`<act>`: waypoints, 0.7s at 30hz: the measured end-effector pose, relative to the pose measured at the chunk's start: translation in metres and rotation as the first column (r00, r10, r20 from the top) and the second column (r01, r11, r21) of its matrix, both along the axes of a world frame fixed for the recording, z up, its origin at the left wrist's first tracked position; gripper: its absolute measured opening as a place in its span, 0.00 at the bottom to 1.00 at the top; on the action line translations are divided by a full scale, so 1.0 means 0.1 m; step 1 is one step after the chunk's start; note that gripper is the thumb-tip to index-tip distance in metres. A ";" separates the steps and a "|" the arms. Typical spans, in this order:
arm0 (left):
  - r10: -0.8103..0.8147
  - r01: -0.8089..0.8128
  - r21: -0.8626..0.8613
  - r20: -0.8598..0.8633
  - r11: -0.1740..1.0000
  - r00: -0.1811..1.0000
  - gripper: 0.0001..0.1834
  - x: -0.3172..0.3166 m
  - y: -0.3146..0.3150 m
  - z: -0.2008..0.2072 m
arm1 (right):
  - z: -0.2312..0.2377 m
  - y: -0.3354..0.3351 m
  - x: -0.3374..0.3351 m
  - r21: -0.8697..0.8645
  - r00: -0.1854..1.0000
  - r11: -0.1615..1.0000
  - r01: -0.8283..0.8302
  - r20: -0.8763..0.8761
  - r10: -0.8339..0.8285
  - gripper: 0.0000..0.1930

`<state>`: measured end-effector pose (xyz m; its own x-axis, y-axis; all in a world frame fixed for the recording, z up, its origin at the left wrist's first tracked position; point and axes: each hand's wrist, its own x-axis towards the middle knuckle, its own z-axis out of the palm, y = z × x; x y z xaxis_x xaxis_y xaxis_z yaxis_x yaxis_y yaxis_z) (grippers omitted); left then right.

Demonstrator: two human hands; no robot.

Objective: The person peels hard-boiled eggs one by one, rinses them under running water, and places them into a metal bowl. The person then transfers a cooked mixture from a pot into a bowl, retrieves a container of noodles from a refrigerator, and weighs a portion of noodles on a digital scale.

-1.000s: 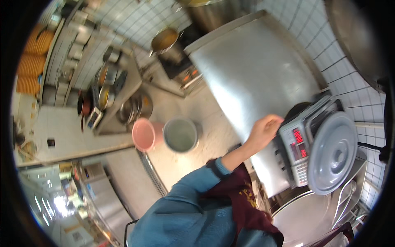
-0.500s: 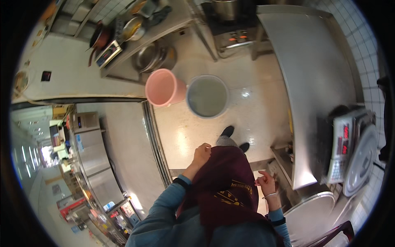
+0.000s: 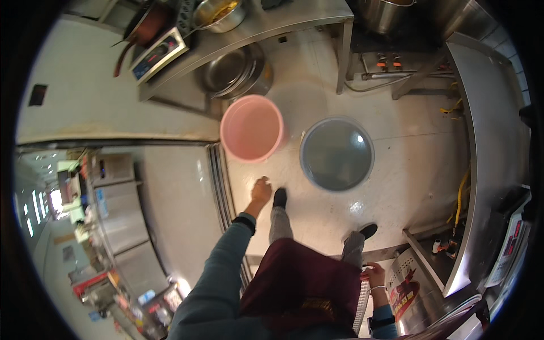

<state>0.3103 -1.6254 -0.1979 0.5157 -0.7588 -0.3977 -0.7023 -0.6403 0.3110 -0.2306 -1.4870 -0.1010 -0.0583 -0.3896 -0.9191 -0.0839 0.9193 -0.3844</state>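
A pink bucket stands on the floor ahead of me. Right of it is a grey round tub holding cloudy liquid. My left hand reaches forward just short of the pink bucket, apart from it; its fingers are loosely bent and I see nothing in them. Low on my right side hangs my right hand, fingers slightly apart, with nothing visible in it. Nearest to that hand is a silvery container with a red print. A dark red apron covers my front.
Several metal basins sit under a steel table beyond the pink bucket. An induction cooker rests at that table's left. A long steel counter runs along my right side, bearing a scale. A door track crosses the floor at left.
I have stepped closer to the bucket and tub, my feet now wider apart. My left arm has stretched forward towards the pink bucket. My right hand has dropped lower at my side.
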 end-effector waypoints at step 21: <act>0.003 0.122 0.157 -0.626 0.980 0.780 0.29 1.95 -1.83 -3.06 | -1.07 -0.21 3.43 0.119 0.995 0.989 0.091 0.035 -0.096 0.14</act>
